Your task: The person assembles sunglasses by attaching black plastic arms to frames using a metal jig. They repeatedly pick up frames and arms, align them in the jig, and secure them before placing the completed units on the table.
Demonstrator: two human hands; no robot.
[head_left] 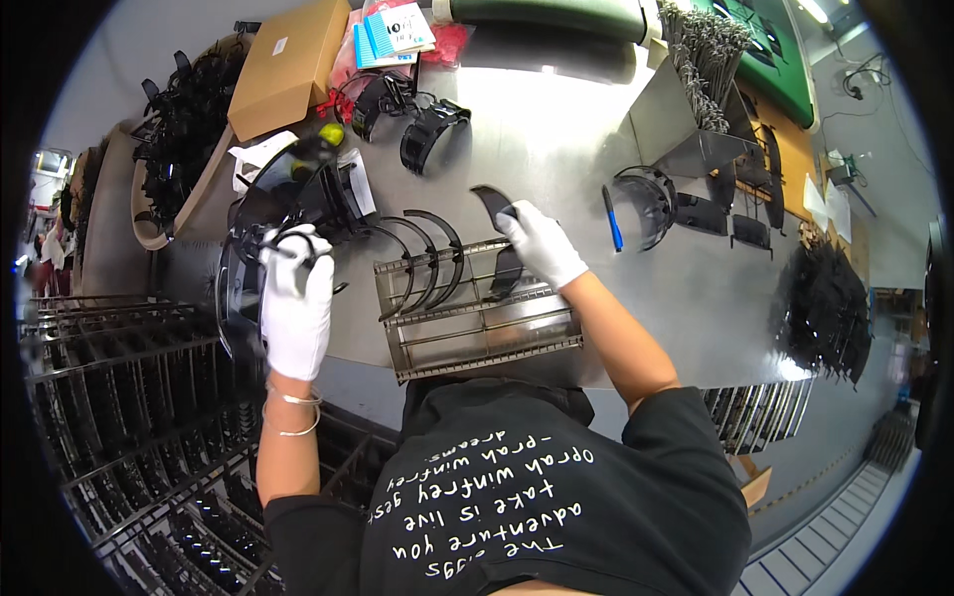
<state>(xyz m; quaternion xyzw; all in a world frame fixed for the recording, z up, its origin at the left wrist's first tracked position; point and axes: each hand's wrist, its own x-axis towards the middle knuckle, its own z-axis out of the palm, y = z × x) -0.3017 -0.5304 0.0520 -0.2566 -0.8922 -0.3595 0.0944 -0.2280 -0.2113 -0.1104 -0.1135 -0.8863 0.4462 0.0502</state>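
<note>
One curved black piece pinched by right hand, jutting out leftward

The scene was recorded in one head view, taken by the left one of two fisheye cameras worn side by side. It was directed steeply downward from head height, with the person's shirt included at the lower edge and the table spread across the middle. The left hand and the right hand were seen from above, near the lens. The image was held upright and unmirrored. Racks at the left and a ceiling lamp at the upper right were also taken in, straight edges being bent toward the dark round rim.
</note>
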